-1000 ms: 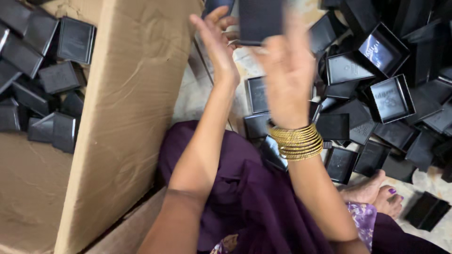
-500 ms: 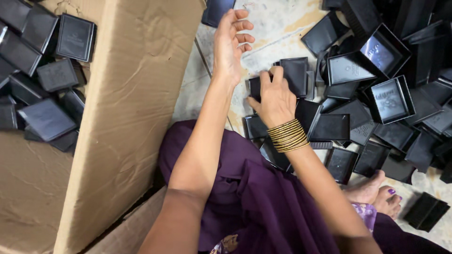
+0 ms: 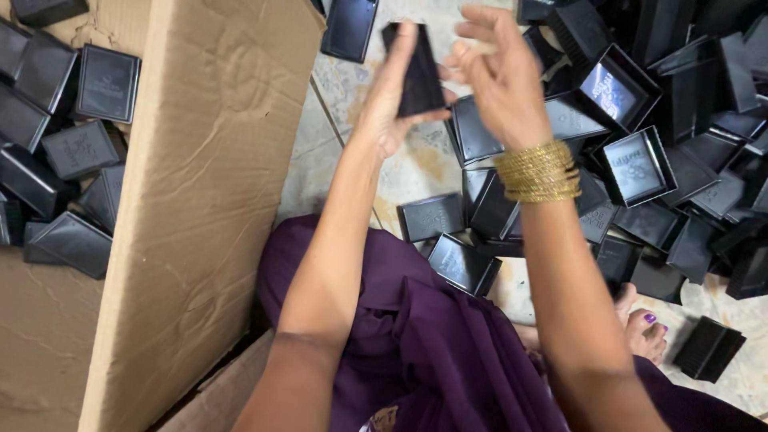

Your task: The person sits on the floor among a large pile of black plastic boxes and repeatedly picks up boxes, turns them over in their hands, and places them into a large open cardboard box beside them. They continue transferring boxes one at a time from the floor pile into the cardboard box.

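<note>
Small black box [image 3: 418,74] is up in the air above the tiled floor [image 3: 416,164], pinched in the left hand [image 3: 396,96]: thumb underneath, fingers flat along its left side, closed on it. Right hand [image 3: 502,76] is just beside the box, fingers spread and loosely curled, motion-blurred; can't tell if the fingertips touch the box, looks like it holds nothing. Gold bangles [image 3: 538,171] on the right wrist. Progress, judged from the layout: the cardboard carton [image 3: 200,200] at left already has a fair number of closed black boxes [image 3: 76,152] inside, jumbled, not stacked; visible corner is only partly filled. The pile of open trays and lids [image 3: 640,152] on the floor at right is large and runs out of frame, so by my read most of the work is left. A few more pieces [image 3: 448,240] lie near the purple garment [image 3: 432,352] over the lap. Bare foot [image 3: 644,332] shows lower right, one stray box [image 3: 708,348] beside it.
</note>
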`<state>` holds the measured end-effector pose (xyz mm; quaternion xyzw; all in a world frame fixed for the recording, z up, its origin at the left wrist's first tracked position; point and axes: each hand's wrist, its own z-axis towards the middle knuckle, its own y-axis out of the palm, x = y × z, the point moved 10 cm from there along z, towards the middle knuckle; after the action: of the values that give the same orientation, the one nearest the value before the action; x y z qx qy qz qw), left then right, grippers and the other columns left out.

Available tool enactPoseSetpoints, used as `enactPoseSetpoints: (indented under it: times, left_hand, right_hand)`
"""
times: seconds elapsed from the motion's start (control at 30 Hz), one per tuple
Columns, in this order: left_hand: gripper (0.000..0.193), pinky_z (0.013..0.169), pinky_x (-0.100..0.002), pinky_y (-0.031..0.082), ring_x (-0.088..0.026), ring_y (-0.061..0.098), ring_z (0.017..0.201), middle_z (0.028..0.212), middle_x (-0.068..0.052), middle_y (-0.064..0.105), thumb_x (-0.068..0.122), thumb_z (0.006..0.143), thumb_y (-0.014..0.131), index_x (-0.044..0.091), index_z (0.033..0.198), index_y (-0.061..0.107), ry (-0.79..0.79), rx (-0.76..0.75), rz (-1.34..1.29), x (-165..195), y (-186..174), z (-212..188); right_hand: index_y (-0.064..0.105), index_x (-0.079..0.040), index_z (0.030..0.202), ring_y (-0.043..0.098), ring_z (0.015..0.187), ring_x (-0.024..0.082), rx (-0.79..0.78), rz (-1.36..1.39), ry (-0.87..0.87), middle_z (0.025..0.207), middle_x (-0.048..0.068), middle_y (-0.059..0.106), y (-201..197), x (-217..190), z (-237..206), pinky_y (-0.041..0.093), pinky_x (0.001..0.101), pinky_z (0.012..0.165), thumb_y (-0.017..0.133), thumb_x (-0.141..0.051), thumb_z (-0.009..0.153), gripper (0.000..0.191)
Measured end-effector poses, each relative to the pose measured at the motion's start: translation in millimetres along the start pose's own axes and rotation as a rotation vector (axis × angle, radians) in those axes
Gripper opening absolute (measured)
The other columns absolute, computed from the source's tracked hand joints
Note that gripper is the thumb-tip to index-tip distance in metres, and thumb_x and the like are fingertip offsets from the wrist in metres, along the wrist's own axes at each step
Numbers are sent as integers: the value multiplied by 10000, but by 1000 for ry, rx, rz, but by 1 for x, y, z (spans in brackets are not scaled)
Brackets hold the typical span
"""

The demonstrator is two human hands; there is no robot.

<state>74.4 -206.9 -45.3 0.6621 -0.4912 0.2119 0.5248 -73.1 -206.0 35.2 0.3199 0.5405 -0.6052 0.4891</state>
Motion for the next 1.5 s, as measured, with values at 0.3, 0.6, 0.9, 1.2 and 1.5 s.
enactPoseSetpoints:
  times: [0.3,0.6,0.9,1.2,1.5]
  left_hand:
    - [692,681,-405,629,-215,685,764,924,-98,658,694,948,498,140,1358,560,228,54,-304,17,-20,6]
    - [645,625,-356,563,-176,659,726,888,-80,695,678,951,549,62,1114,646,252,271,-401,7,-64,8]
    - [603,672,-329,582,-173,685,769,905,-88,715,642,948,513,100,1185,630,308,283,-391,20,-56,1]
    - [596,679,-306,533,-120,647,758,926,-49,711,607,1038,518,51,1177,682,344,222,-371,26,-55,1]
    - [534,876,-326,548,-153,668,988,1122,-71,694,550,1067,491,88,1291,636,379,17,-344,26,-21,-2]
  right_hand:
    - [733,9,995,704,926,399,-187,-1126,453,1038,257,712,-15,134,48,557,479,793,825,-436,797,496]
    - [609,-28,1120,757,1000,296,-357,608,773,1023,95,704,39,168,9,608,371,959,706,-154,912,261]
    - [494,46,1259,588,1046,488,4,-778,83,1179,317,541,29,105,38,507,506,888,876,-538,881,794]
    - [520,-34,1201,631,1099,340,-24,499,290,1190,161,571,50,73,37,572,475,962,822,-278,878,504]
    - [413,-65,1531,650,1181,198,-106,257,30,1324,155,632,41,-25,-2,554,322,1022,752,-144,1028,611]
